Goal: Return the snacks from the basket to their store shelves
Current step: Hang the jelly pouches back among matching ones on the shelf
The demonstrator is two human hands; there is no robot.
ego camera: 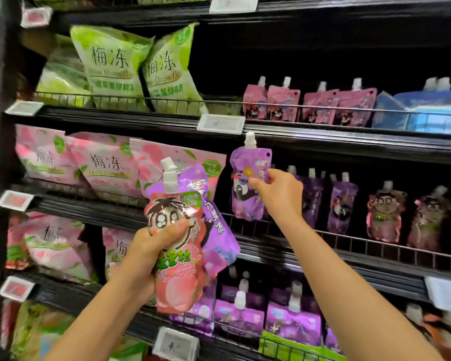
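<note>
My right hand point(277, 195) pinches a purple spouted jelly pouch point(246, 188) and holds it upright at the front of the middle shelf point(349, 246), left of a row of matching purple pouches point(341, 204). My left hand point(151, 246) grips two pouches together, lower and to the left. The front one is a red-pink pouch with a cartoon face point(179, 261). Behind it sits a second purple pouch point(219, 230). No basket is in view.
Black store shelves with wire front rails fill the view. Green bags point(115, 63) and pink pouches point(310, 104) stand on the upper shelf, pink bags point(99, 162) at the middle left, brownish character pouches point(385, 212) at the right, more purple pouches point(292, 319) below. Price tags point(220, 122) clip to the shelf edges.
</note>
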